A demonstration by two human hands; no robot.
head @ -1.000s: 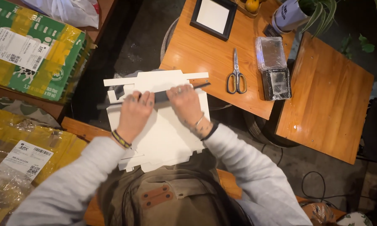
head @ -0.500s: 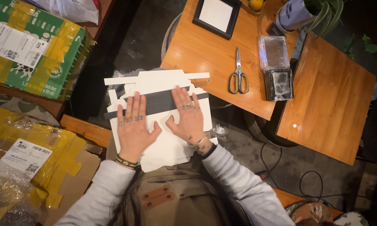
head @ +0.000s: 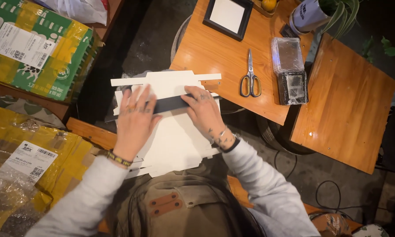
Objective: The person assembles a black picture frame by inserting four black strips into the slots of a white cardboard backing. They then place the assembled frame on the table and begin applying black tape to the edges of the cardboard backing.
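A flat white die-cut cardboard sheet point(head: 173, 140) lies across my lap, its far edge resting on the corner of the orange wooden table point(head: 215, 57). A dark strip point(head: 169, 104) crosses the sheet from side to side. My left hand point(head: 135, 118) presses flat on the sheet's left part, fingers spread over the strip's left end. My right hand point(head: 205, 112) rests on the right part, fingertips on the strip's right end. Neither hand grips anything.
Scissors point(head: 250, 79), a clear plastic box point(head: 287, 55), a small dark box point(head: 292, 87) and a black picture frame point(head: 227, 16) lie on the table. A second wooden top point(head: 351, 101) stands to the right. Green and yellow cartons point(head: 35, 48) sit at left. Cables point(head: 324, 193) run over the floor.
A second ago both hands pinched the dark strip at its middle. They then spread flat on the sheet, and now sit further apart, towards the strip's ends.
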